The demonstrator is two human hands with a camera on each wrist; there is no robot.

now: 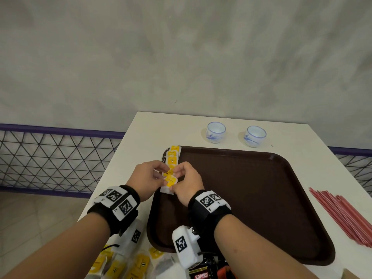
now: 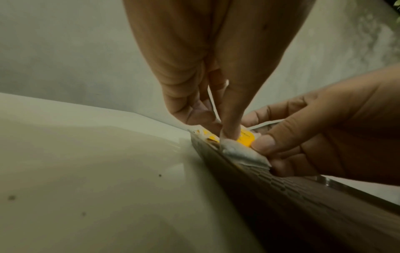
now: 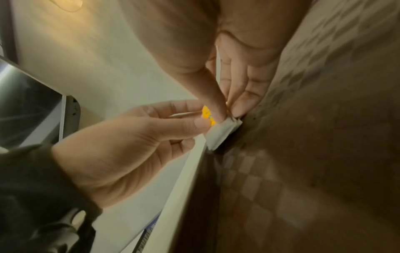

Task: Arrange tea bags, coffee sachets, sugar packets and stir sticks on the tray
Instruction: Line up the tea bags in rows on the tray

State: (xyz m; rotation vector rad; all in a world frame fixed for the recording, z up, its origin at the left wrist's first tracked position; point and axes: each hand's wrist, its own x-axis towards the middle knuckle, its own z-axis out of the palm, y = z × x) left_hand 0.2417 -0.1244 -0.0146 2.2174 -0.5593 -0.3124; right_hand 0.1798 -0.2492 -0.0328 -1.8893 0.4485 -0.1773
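- I have both hands at the tray's (image 1: 261, 198) left rim, working one tea bag (image 1: 170, 183) between them.
- My left hand (image 1: 146, 178) pinches the bag's left side with thumb and forefinger; my right hand (image 1: 188, 183) pinches its right side, so each grip is narrow and holding the same bag.
- The bag lies just inside the rim, at the near end of a row of tea bags (image 1: 172, 158) that runs away from me along that rim.
- The row's long axis points straight ahead, so I judge the bag should settle in line with it, overlapping the one beyond.
- Both hands are equally near; either could let go first.
- More tea bags (image 1: 124, 266) wait on the bench (image 1: 161, 127) by my left wrist, stir sticks (image 1: 342, 214) lie right of the tray.
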